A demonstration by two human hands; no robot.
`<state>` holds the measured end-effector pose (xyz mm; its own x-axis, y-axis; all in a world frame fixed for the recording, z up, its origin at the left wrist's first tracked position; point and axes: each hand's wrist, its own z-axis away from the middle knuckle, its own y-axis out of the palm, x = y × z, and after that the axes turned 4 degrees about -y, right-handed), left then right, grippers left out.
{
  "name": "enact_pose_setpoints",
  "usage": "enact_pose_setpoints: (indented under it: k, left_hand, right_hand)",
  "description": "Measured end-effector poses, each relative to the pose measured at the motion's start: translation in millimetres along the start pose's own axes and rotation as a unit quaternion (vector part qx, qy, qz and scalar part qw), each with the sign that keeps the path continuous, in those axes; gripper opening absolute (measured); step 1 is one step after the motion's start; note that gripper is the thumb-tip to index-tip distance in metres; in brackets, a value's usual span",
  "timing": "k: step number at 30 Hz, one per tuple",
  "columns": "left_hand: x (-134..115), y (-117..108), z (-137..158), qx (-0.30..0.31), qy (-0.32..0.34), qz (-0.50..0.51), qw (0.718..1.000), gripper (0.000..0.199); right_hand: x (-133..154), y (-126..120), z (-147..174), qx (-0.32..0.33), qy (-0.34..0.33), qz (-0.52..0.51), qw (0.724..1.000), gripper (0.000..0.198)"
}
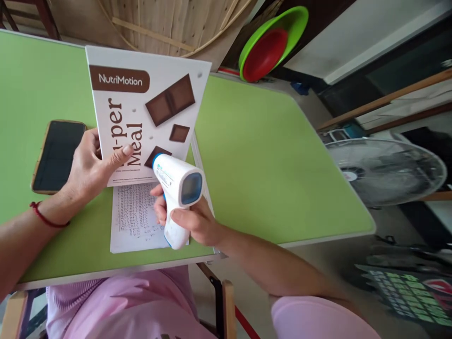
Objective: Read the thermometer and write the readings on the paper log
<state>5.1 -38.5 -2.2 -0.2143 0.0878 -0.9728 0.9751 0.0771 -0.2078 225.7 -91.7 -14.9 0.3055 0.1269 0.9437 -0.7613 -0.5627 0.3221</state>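
Note:
My left hand (pixel 93 162) grips the lower left edge of a white NutriMotion box (pixel 130 113), its thumb across the front. Chocolate pieces and brown lettering are printed on this face, which is tilted up toward me. In my right hand (pixel 192 219) is a white and blue infrared thermometer (pixel 176 179). Its nose points at the lower part of the box, and its small screen faces me. Whether the nose touches the box I cannot tell. Beneath both lies a sheet of paper (pixel 132 221) with handwriting, partly covered.
A phone (pixel 58 155) with a dark screen lies left of my left hand on the green table (pixel 264 165). Past the table's right edge stands a fan (pixel 384 172). Green (pixel 300 23) and red basins (pixel 264 54) are beyond the far edge.

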Motion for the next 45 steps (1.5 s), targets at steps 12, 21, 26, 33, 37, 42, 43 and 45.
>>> enact_pose_setpoints:
  k: [12, 21, 26, 33, 37, 42, 43, 45]
  left_hand:
    - [1.0, -1.5, 0.1, 0.053, -0.054, 0.085, 0.994, 0.070]
    - [1.7, -1.6, -1.0, 0.053, -0.034, 0.068, 0.996, 0.070]
    - [0.7, -2.2, -1.6, 0.066, -0.021, 0.074, 0.995, 0.062]
    - [-4.3, -4.0, -1.6, 0.088, -0.029, 0.052, 0.994, 0.065]
    - [-1.2, -7.0, -3.8, 0.086, -0.026, 0.034, 0.995, 0.070]
    - [-0.8, -13.7, -6.5, 0.048, -0.035, -0.020, 0.998, 0.082]
    - [-1.9, -14.6, -6.5, 0.045, -0.032, -0.009, 0.998, 0.083]
    - [-2.9, -15.3, -6.7, 0.043, -0.002, 0.019, 0.999, 0.078]
  right_hand:
    - [-3.2, 3.1, -3.6, -0.053, 0.043, 0.025, 0.997, 0.033]
    - [-4.7, -0.8, -4.5, -0.047, 0.012, 0.039, 0.998, 0.032]
    - [-3.3, -0.4, -4.8, -0.041, 0.018, 0.045, 0.998, 0.036]
    - [-3.1, -0.7, -4.3, -0.044, 0.017, 0.072, 0.996, 0.033]
    - [-5.2, -1.3, -5.3, -0.046, 0.024, 0.085, 0.995, 0.036]
    - [2.7, -2.9, -4.1, -0.035, 0.012, 0.133, 0.990, 0.028]
    - [7.6, -5.5, -2.9, -0.041, -0.016, 0.151, 0.988, 0.025]
    - [20.7, -14.8, 0.3, -0.072, -0.095, 0.194, 0.974, 0.021]
